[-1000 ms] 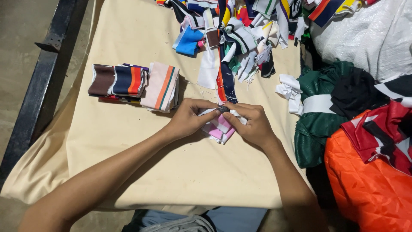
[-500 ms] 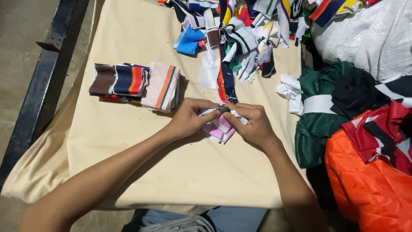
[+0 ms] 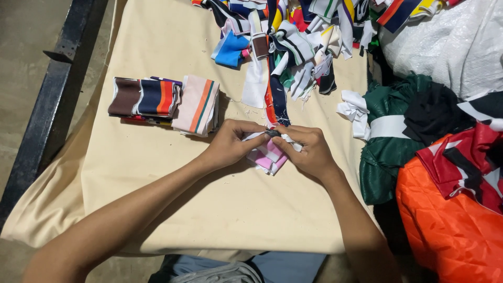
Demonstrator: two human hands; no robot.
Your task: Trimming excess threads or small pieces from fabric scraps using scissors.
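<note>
My left hand (image 3: 230, 142) and my right hand (image 3: 309, 151) meet over the middle of a cream cloth-covered table (image 3: 157, 188). Together they pinch a small folded fabric piece (image 3: 268, 157), pink and white with a dark strip at its top edge. The fingers of both hands cover much of the piece. To the left of my left hand lies a neat stack of folded striped fabric pieces (image 3: 165, 102) in brown, navy, orange and pale pink.
A loose heap of mixed coloured fabric scraps (image 3: 285, 42) fills the table's far side. Green, black, red and orange garments (image 3: 445, 157) are piled at the right, with a white sack (image 3: 450, 42) behind. A dark metal rail (image 3: 50, 105) runs along the left.
</note>
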